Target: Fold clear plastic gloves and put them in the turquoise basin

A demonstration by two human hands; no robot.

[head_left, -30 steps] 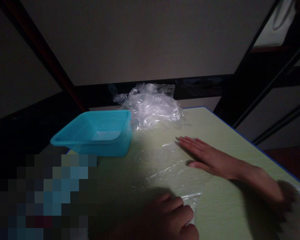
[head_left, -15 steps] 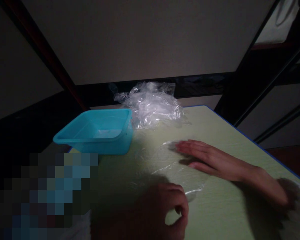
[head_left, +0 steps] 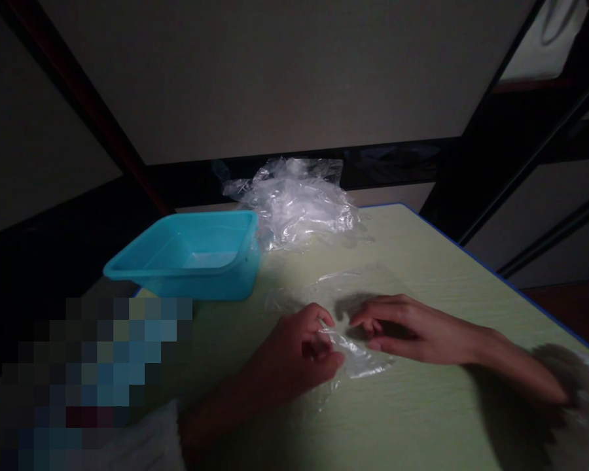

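Note:
A thin clear plastic bag (head_left: 358, 356) lies spread on the pale green table (head_left: 422, 418). My left hand (head_left: 302, 353) is over the bag's left part, fingers curled, with a fold of the film between fingertips and thumb. Facing it from the right, my right hand (head_left: 407, 327) has its fingers bent and its thumb apart from them, over the bag's right part; nothing shows in its grasp. Behind both hands, a crumpled pile of clear plastic bags (head_left: 304, 209) sits at the table's far edge.
A blue plastic basin (head_left: 226, 284) stands at the far left of the table, touching or close to the pile. Cabinet panels (head_left: 294, 85) rise behind the table. The lower left of the view is pixelated.
My left hand has moved forward to the flat bag and now pinches its film. My right hand has bent its outstretched fingers and shifted slightly down. The film between the hands is more bunched.

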